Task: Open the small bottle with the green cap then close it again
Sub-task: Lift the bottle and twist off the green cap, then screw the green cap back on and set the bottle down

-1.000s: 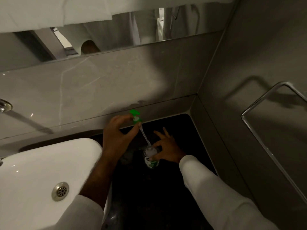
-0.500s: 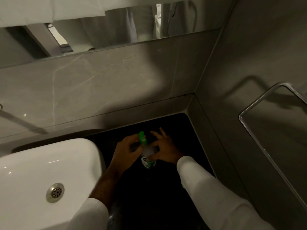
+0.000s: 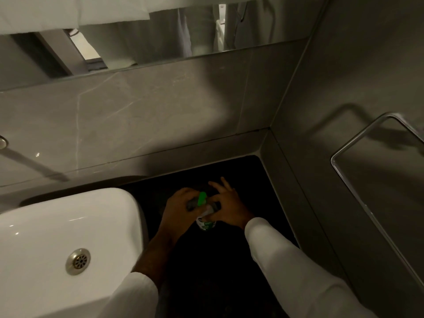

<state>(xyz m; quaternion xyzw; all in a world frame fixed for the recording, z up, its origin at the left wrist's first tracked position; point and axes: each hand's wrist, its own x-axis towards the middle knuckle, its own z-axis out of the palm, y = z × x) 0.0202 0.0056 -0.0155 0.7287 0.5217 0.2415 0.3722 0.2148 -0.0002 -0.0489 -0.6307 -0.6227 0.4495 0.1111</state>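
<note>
My left hand (image 3: 179,208) pinches bright green pump cap (image 3: 202,198) | my right hand (image 3: 226,208) grips small green-labelled bottle (image 3: 206,223) | white ceramic basin (image 3: 68,226) beside left | fingers hide bottle neck

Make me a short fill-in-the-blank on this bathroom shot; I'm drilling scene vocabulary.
1. The cap on the small bottle is ____ in colour.
2. The bottle stands on a ____ counter.
3. The white sink lies on the ____ hand side of the bottle.
4. The right hand wears a ____ sleeve.

Missing words: green; black; left; white
</note>
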